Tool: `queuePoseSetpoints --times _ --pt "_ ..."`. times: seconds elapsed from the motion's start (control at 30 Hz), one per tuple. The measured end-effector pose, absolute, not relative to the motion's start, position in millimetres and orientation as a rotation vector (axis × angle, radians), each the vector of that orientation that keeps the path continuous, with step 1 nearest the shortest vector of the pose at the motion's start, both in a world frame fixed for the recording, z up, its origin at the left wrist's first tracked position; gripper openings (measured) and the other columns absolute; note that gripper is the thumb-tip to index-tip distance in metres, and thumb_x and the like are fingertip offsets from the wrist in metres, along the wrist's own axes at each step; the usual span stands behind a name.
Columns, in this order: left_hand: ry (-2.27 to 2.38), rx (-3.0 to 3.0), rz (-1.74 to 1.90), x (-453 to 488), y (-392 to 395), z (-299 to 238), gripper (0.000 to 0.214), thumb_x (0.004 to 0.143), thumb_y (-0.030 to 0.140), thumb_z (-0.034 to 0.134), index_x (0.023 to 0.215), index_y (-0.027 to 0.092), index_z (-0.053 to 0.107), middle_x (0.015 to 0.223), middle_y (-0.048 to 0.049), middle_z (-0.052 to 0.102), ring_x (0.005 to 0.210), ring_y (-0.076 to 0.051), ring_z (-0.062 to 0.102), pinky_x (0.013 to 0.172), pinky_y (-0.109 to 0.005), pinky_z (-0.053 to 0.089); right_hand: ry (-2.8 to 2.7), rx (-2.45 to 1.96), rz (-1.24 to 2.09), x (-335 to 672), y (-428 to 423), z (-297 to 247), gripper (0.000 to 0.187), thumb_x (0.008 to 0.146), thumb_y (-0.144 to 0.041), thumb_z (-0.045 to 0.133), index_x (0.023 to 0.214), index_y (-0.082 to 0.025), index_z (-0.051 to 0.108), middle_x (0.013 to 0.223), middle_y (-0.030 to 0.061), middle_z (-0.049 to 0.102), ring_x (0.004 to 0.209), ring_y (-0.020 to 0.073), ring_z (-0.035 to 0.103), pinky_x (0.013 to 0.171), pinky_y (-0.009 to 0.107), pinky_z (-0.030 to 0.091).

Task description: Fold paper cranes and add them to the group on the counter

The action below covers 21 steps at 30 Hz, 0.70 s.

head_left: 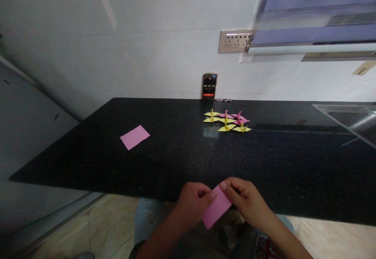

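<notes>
Both of my hands hold one folded pink paper (216, 209) at the near edge of the black countertop (176, 153). My left hand (192, 202) pinches its left side with thumb and fingers closed. My right hand (245, 200) grips its upper right corner, fingers curled. The paper tilts down to the left, over my lap.
A flat pink paper sheet (134, 136) lies on the counter to the left. Several folded yellow and pink paper cranes (227, 121) stand in a cluster further back. A phone (209, 86) showing a timer leans on the wall. A sink (352, 120) is at the right.
</notes>
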<state>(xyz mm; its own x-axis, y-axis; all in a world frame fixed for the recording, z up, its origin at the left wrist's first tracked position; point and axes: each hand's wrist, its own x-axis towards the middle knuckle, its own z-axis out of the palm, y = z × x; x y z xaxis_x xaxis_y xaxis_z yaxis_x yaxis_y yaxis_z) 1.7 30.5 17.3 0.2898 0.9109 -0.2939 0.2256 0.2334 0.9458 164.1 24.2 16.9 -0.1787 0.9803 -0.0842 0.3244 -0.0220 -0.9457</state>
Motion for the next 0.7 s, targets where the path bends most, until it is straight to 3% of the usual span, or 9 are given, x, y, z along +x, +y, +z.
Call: queuePoseSetpoints --times 0.17,0.3,0.4,0.57,0.7 --pt "1.197 1.311 0.704 2.0 28.9 18.9 0.027 0.067 0.034 0.056 0.053 0.012 0.063 0.045 0.0022 0.046 0.044 -0.008 0.035 0.042 -0.02 0.022 -1.292 -1.35 1.301 156.9 25.7 20.4 0.025 0.075 -0.038 0.053 0.065 -0.015 0.055 0.053 -0.0033 0.045 0.048 0.0083 0.039 0.044 0.019 0.03" --pt "1.195 1.139 0.847 6.0 28.7 19.3 0.029 0.068 0.037 0.056 0.056 0.011 0.063 0.048 0.0013 0.048 0.046 -0.009 0.036 0.045 -0.021 0.027 -0.996 -1.236 1.489 142.8 21.8 19.1 0.025 0.065 -0.037 0.064 0.077 -0.016 0.057 0.061 -0.0022 0.053 0.05 0.009 0.046 0.046 0.02 0.036" --pt "1.201 1.102 0.897 6.2 28.4 20.0 0.029 0.067 0.037 0.058 0.055 0.011 0.062 0.05 0.0009 0.049 0.048 -0.009 0.039 0.047 -0.02 0.029 -0.899 -1.196 1.592 135.4 17.3 12.3 0.025 0.067 -0.037 0.063 0.077 -0.015 0.059 0.065 0.0 0.057 0.053 0.0101 0.049 0.051 0.022 0.039" --pt "1.191 1.065 0.927 3.6 29.6 20.0 0.032 0.07 0.039 0.055 0.057 0.01 0.061 0.051 -0.0001 0.05 0.049 -0.009 0.04 0.048 -0.021 0.031 -0.949 -1.286 1.49 143.3 17.4 4.7 0.028 0.069 -0.039 0.061 0.059 -0.014 0.054 0.049 -0.004 0.045 0.043 0.0066 0.036 0.042 0.019 0.028" --pt "1.185 1.011 0.957 4.1 31.1 20.2 0.034 0.07 0.042 0.055 0.058 0.01 0.062 0.051 -0.0006 0.052 0.049 -0.01 0.042 0.049 -0.021 0.034 -1.036 -1.351 1.366 153.6 21.1 8.0 0.029 0.068 -0.04 0.061 0.056 -0.015 0.053 0.048 -0.004 0.042 0.043 0.0069 0.031 0.041 0.02 0.024"
